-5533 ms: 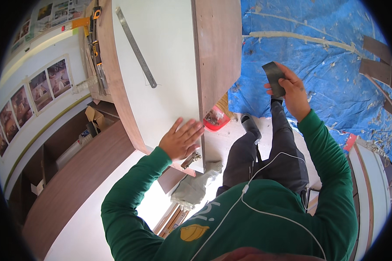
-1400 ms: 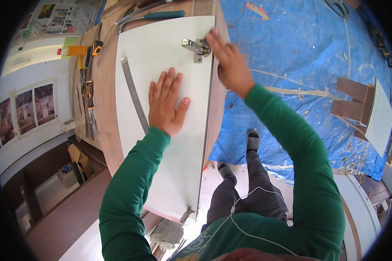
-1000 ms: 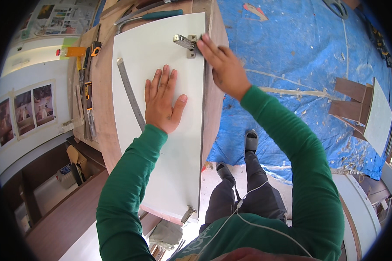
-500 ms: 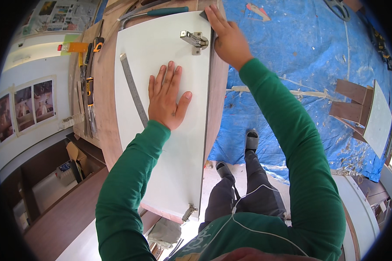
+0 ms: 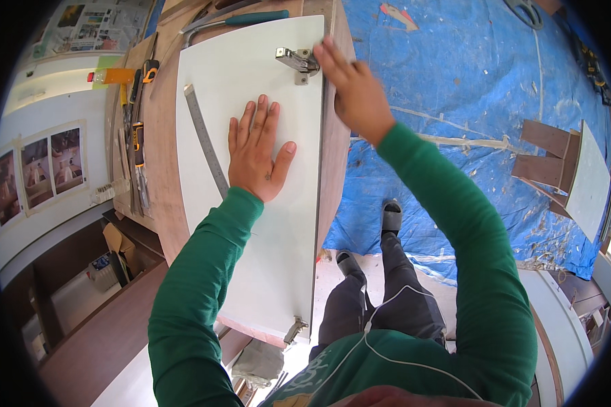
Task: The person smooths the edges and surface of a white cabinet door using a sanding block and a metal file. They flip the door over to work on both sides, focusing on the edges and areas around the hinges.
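Note:
A white cabinet door panel (image 5: pixel 271 258) lies flat on a wooden workbench (image 5: pixel 164 136). My left hand (image 5: pixel 254 152) rests palm down on its middle, fingers stretched and thumb out. At the panel's far right edge is my right hand (image 5: pixel 357 91), fingers close together and bent over the edge, slightly blurred by motion. Whatever lies under those fingers is hidden. Just left of the fingertips a metal hinge (image 5: pixel 300 65) is fixed to the panel. Another hinge (image 5: pixel 295 330) sits at the near end. A steel ruler (image 5: pixel 206 139) lies left of my left hand.
Beyond the panel's far edge lies a teal-handled tool (image 5: pixel 256 17). Several hand tools, including an orange-and-black tape measure (image 5: pixel 151 70), line the bench's left side. Blue tarp (image 5: pixel 441 81) covers the floor to the right, with a wooden piece (image 5: pixel 557 159) standing on it.
My right hand has slid nearer along the panel's right edge, away from the far corner. A dark grey piece seen under its fingertips earlier is now hidden. My left hand stays put.

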A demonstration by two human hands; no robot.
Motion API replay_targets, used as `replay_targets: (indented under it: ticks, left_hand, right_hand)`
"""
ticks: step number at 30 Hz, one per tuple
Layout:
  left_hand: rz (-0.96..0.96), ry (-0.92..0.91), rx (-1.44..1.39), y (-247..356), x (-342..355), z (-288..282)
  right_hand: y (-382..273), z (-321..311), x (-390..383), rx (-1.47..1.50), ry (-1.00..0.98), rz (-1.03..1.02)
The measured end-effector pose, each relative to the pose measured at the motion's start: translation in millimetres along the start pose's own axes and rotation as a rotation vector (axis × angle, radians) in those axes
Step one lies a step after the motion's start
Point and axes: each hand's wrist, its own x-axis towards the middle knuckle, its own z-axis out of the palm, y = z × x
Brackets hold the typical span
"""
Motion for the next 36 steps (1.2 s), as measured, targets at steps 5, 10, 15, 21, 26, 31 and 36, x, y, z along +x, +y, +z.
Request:
replay_targets:
  ticks: [5,10,15,21,26,31,36]
  left_hand:
    - [-0.008,0.004,-0.004,1,-3,-3]
    - [0.008,0.017,-0.005,3,2,-1]
    - [-0.002,0.025,-0.007,1,-1,0]
    - [-0.016,0.039,-0.034,0,-3,1]
    - [-0.015,0.058,-0.029,0,-2,1]
    - [-0.017,0.063,-0.024,-2,-4,3]
    - [-0.022,0.061,-0.017,-3,-5,5]
  right_hand:
    - [-27,-6,-41,0.067,-0.031,-0.022]
    - [10,0,24,-0.012,0.065,0.023]
    - [-6,-15,6,-0.089,-0.072,0.023]
    - [-9,-30,-25,0.081,0.067,-0.022]
    - [22,-35,10,0.122,0.125,-0.064]
    - [35,-46,34,-0.112,-0.087,-0.233]
    - [45,-48,45,-0.178,-0.079,-0.353]
